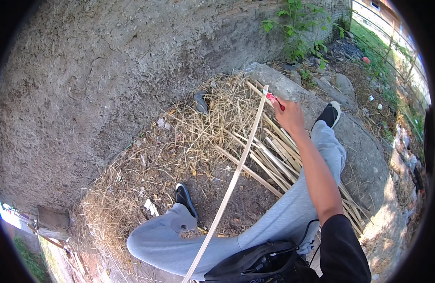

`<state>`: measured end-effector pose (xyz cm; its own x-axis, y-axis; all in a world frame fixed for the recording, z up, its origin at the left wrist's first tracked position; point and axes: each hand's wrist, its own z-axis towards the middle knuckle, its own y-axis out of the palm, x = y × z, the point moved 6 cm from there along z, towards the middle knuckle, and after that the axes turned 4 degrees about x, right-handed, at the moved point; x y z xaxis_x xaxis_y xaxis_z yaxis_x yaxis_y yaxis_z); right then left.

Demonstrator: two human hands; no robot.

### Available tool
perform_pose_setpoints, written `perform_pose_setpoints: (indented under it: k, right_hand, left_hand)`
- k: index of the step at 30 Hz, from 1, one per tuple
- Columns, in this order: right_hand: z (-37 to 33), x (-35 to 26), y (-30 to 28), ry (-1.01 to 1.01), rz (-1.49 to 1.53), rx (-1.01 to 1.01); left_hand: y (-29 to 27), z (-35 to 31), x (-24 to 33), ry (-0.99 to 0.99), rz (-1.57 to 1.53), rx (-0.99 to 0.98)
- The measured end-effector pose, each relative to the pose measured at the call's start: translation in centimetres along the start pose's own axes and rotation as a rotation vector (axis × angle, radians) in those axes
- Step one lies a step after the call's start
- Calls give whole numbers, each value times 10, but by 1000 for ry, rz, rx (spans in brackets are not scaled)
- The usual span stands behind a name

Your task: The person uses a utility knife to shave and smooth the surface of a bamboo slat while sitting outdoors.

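Note:
My right hand (289, 115) reaches forward over my leg, its fingers closed round a red-handled cutter knife (272, 97). The front of the knife meets the far end of a long, pale bamboo strip (236, 175). That strip runs slanting from my hand down to the lower edge of the view, across my left thigh. My left hand is not in view, so what steadies the strip's near end is hidden. Under and beside my right forearm lies a pile of split bamboo strips (273, 162), partly covered by my leg.
A rough concrete wall (99, 70) rises at the left and far side. Dry straw and shavings (194, 127) cover the ground at its foot. Large rocks (363, 151) lie at the right, and a green plant (293, 28) grows by the wall. A black bag (260, 262) rests at my lap.

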<state>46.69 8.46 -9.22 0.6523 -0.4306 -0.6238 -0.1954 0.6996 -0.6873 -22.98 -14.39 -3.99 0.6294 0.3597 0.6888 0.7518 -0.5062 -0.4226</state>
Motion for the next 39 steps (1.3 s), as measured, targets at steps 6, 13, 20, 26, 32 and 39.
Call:
perform_pose_setpoints:
  k: [6, 13, 20, 26, 32, 39]
  right_hand:
    - [9, 21, 6, 92, 13, 39]
    - [7, 63, 67, 879, 1451, -463]
    - [-103, 44, 109, -325, -849, -1161]
    - [-82, -55, 40, -134, 200, -372]
    - [-142, -96, 20, -245, 530, -603]
    - [-201, -137, -7, -595, 748, -422]
  left_hand:
    - [-16, -3, -15, -33, -16, 15]
    - [-29, -4, -42, -101, -21, 133]
    - [0, 42, -5, 173, 137, 320]
    - [28, 59, 38, 280, 206, 416]
    - [71, 112, 92, 293, 61, 360]
    - [107, 184, 136, 286, -142, 239]
